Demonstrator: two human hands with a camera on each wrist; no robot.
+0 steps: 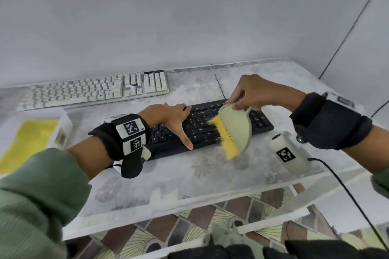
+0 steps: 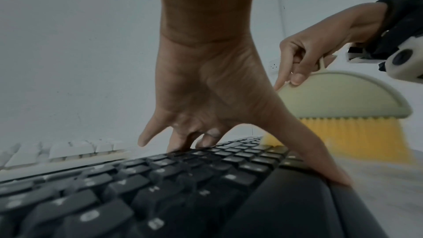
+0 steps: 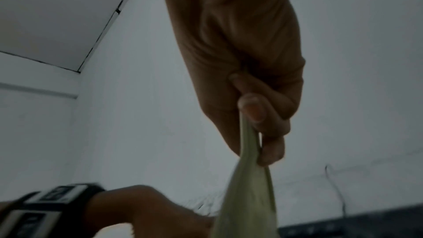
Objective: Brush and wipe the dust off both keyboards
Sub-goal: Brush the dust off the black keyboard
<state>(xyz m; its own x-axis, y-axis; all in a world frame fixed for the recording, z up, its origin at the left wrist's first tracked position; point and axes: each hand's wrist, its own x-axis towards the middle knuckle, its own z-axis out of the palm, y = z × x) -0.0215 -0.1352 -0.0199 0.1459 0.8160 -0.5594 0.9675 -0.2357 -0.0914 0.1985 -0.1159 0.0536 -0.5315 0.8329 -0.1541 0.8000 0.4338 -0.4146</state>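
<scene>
Black keyboard (image 1: 210,130) lying on the pale floral-patterned table (image 1: 210,174), angled, nearer than the white keyboard (image 1: 94,90), which sits at the back against the grey wall (image 1: 168,17). Pinned in place by the left hand (image 1: 170,120): fingers straight and splayed over the far key rows, thumb (image 1: 186,140) stretched down to the front edge, palm arched above the keys in the left wrist view. Held above the right half of the black keyboard, a pale green half-round brush (image 1: 233,130) with yellow bristles (image 1: 225,136), blurred; bristles tilted down and to the left over the keys and reaching past the front edge toward the tabletop. Pinched at its curved top rim by the right hand (image 1: 254,94), thumb on one face and curled fingers on the other, as seen in the right wrist view. Cannot tell whether the bristles touch the keys. Thin black cable (image 1: 219,82) running from the back of the black keyboard toward the wall. Left of the black keyboard, a white tray-like box (image 1: 63,124) with a yellow cloth (image 1: 27,141) inside. Black straps with white marker tags on both wrists, green sleeves on both forearms. Below the table edge, patterned floor tiles (image 1: 210,216).
</scene>
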